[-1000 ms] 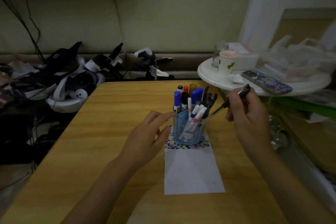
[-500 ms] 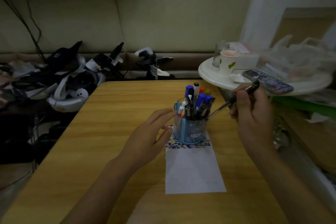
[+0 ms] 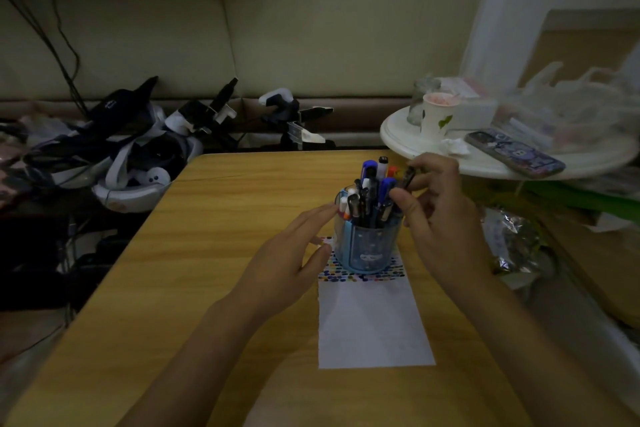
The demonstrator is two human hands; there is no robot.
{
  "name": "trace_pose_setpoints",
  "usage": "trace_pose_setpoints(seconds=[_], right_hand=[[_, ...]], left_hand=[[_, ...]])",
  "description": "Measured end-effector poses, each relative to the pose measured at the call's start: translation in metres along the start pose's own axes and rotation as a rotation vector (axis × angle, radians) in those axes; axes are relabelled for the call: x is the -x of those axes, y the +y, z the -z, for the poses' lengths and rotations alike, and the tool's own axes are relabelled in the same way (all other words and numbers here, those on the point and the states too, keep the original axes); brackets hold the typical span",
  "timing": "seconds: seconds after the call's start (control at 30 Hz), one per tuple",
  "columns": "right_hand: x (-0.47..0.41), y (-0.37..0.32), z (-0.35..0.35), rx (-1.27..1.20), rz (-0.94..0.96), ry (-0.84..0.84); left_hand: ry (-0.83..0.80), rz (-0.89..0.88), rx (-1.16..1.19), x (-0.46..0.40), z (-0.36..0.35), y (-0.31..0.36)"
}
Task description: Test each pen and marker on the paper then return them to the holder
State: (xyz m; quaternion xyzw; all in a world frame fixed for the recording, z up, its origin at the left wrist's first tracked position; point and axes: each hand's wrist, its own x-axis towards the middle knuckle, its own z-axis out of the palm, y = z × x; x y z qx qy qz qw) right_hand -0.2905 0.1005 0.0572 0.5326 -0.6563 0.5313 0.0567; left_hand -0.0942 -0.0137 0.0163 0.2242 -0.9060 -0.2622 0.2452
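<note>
Lowering dark pen, pinched in right hand, into crowded holder from 1 o'clock. Left hand relaxed, bracing at 9 o'clock. Risk: tip snagging packed pens, tipping holder onto paper.

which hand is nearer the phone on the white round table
Right. The right hand is at the pen holder's right side, pinching a dark pen, just below-left of the phone. The left hand sits beyond the holder.
</note>
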Motion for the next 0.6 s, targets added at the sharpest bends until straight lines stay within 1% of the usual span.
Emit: trace_pose_setpoints(seconds=[0.23, 0.33, 0.4, 0.5, 0.6], right_hand=[[0.004, 0.006, -0.005, 0.170, 0.101, -0.015], [0.005, 0.008, -0.006, 0.183, 0.112, -0.011], [0.006, 0.007, -0.004, 0.178, 0.111, -0.015], [0.009, 0.002, -0.004, 0.119, 0.061, -0.048], [0.010, -0.010, 0.003, 0.032, 0.037, -0.012]], left_hand=[[-0.009, 0.012, 0.008, -0.001, 0.000, 0.000], [-0.010, 0.019, 0.012, -0.001, 0.000, 0.001], [-0.011, 0.018, 0.010, -0.001, 0.000, 0.000], [-0.007, 0.023, -0.006, -0.001, 0.001, 0.000], [0.012, 0.019, 0.005, 0.001, 0.005, 0.001]])
